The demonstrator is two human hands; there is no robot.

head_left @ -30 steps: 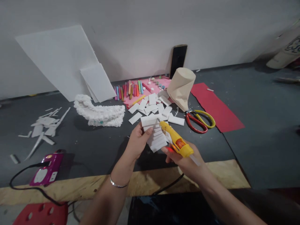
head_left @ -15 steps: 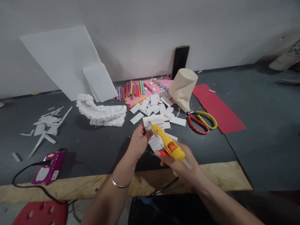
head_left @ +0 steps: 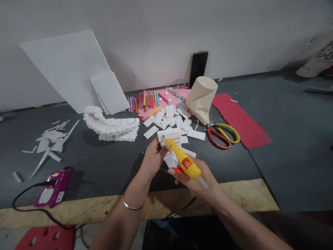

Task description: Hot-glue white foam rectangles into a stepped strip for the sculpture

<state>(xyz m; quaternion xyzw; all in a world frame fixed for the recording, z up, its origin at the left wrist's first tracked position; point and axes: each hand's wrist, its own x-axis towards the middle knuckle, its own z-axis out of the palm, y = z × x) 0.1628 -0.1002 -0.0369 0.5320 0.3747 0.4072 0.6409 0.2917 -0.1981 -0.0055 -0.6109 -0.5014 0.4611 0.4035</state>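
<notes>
My right hand (head_left: 199,175) is wrapped round a yellow hot glue gun (head_left: 179,154), a clear glue stick jutting from its back end. The gun's nozzle meets the upper left of a white layered foam-board piece (head_left: 173,134). That piece is pinched at its left side by my left hand (head_left: 153,158), thumb on the near face. Below the gun, more white strips overlap, partly hidden by my right hand. Just beyond lie loose white rectangles (head_left: 168,121) in a pile.
Scissors (head_left: 220,139) lie right of the pile, beside red paper (head_left: 241,121) and a beige tapered form (head_left: 204,92). On the left are a bumpy white curved piece (head_left: 111,128), white offcuts (head_left: 53,135) and a purple power strip (head_left: 53,189). Crayons (head_left: 145,100) and a leaning phone (head_left: 198,67) stand behind.
The view has shifted slightly. Both hands keep their grips, and the glue gun's nozzle stays at the white piece, its rear end a little further left.
</notes>
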